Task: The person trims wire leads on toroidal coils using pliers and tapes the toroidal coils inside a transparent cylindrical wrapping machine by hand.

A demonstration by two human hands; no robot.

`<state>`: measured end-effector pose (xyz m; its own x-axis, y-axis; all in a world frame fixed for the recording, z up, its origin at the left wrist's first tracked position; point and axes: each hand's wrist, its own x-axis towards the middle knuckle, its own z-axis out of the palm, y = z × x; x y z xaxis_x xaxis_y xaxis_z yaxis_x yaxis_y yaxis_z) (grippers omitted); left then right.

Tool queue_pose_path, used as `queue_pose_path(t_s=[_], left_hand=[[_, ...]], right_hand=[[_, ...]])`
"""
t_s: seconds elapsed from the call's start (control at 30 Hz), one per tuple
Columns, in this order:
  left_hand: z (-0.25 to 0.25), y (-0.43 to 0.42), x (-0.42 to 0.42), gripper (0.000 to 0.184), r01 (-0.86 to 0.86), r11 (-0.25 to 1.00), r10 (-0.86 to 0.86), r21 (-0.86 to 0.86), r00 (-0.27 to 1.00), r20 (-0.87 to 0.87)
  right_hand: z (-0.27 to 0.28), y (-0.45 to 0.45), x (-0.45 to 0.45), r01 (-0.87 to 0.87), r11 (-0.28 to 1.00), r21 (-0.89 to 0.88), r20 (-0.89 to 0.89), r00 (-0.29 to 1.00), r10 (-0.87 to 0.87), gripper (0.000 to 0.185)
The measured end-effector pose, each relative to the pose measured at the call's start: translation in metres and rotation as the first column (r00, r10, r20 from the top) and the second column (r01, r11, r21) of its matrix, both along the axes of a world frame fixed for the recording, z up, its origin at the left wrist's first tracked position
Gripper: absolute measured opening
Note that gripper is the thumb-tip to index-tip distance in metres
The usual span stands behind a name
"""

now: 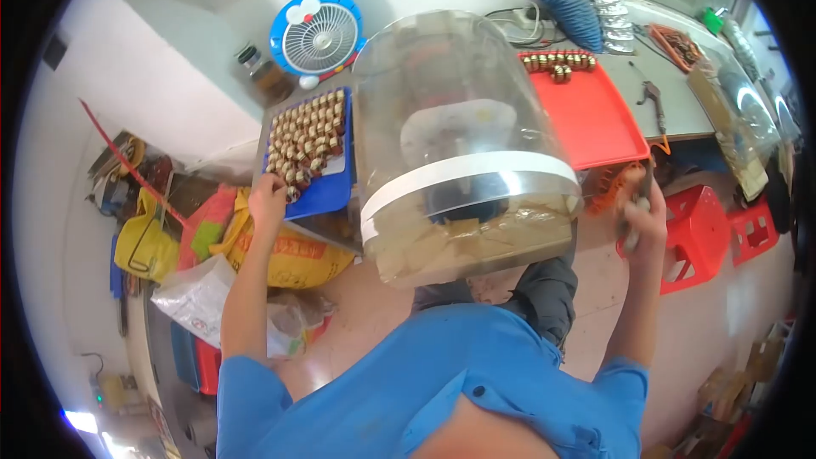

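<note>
Here are the coils [310,127], packed in slanting rows on the blue tray [330,193], just left of the hood [459,76]. And there's the left hand [270,195] at the tray's near-left corner, thumb and fingers drawn together by the nearest coils; whether it pinches one, I cannot tell. Across on the hood's right side, the right hand [646,219] has its fingers curled around a dark tool [650,177], exact type unclear, near an orange hose [614,187].

The hood itself is clear, with a white band [476,168] around its near part. Just to its right lies the red tray [591,119], a smaller group of coils at its far end. Farther right on the worktop [693,110], an air gun [654,102]! Left of the hood's far end, a blue-rimmed fan [319,34] stands upright, a jar [268,76] beside it. Red stools [699,234] sit well right of the hood; a yellow sack [297,259] slumps to its near left.
</note>
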<state>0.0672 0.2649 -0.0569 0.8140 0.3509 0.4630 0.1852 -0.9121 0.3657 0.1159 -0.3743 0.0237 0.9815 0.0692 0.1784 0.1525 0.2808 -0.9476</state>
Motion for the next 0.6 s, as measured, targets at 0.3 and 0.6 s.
queue_pose_path(t_s=[0.3, 0.6], left_hand=[[0.038, -0.030, -0.001, 0.012, -0.037, 0.995, 0.042, -0.095, 0.998, 0.050], [0.096, -0.101, 0.115, 0.021, 0.212, 0.827, -0.201, -0.521, 0.976, 0.078]], right_hand=[[-0.106, -0.027, 0.207, 0.256, 0.617, -0.744, 0.301, 0.953, -0.033, 0.037], [-0.084, 0.029, 0.208, 0.482, 0.527, -0.700, 0.537, 0.842, -0.058, 0.042]])
